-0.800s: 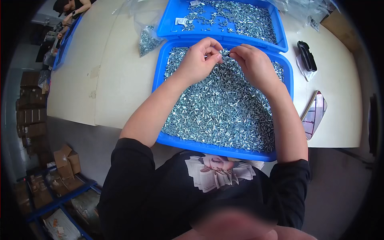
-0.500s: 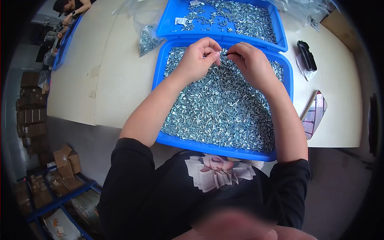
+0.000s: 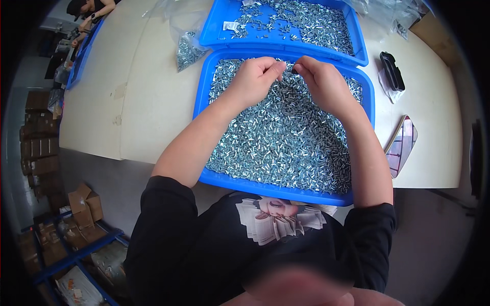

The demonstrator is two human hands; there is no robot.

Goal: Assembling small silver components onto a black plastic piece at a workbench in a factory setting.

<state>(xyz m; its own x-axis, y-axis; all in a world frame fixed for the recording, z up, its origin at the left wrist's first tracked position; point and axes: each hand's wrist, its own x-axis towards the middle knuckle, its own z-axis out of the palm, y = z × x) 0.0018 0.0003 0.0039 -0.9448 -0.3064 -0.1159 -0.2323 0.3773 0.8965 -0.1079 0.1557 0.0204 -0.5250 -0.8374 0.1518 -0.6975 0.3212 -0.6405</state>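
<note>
A blue tray (image 3: 371, 104) filled with small silvery cylindrical metal pieces (image 3: 275, 148) lies in front of me. Over its far half, my left hand (image 3: 253, 81) is closed, thumb against the curled fingers; whatever lies in that pinch is too small to make out. Just to its right, my right hand (image 3: 325, 84) is also pinched, and a tiny dark spot shows at its fingertips, too small to name. The fingertips of both hands face each other with a narrow gap between them.
A second blue tray (image 3: 204, 33) with similar pieces and a small white packet (image 3: 230, 25) adjoins the far side. A clear bag of pieces (image 3: 189, 51) stands left. Right are a black case (image 3: 391, 71) and a phone (image 3: 401, 145). Another person (image 3: 97, 10) works far left.
My hands have moved slightly apart. The fingers of my left hand have curled in more, and my right hand has shifted a little to the right.
</note>
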